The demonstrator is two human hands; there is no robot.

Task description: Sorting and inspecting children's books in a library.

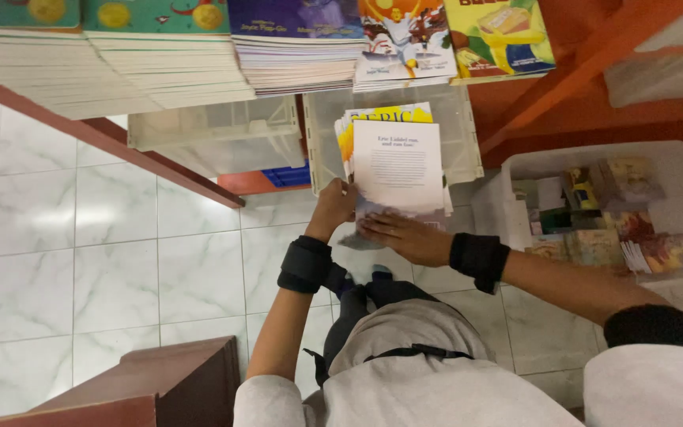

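So here we've got a stack of thin books held out in front of us, over a clear plastic crate that sits on the floor under the shelf. Our left hand is wrapped around the stack's near-left corner, fingers closed on the edge. Our right hand lies flat against the near edge of the stack, fingers stretched out, pressing rather than gripping. Both wrists wear black bands. The top sheet we see is a plain white back cover with a small block of print; yellow and orange covers peek out on the left side behind it.

Far from us, the shelf carries several piles of colourful picture books, spines and page edges toward us. To the right there's a white bin full of mixed small books and packets, and another clear crate sits to the left of ours. White marble-look floor tiles all around.

Our read: we're in the squaring-up step, tapping the stack's edges even between the two hands. The next bit looks like it needs the right hand to actually close on the bundle so it doesn't fan out, since those slim covers slide easily.
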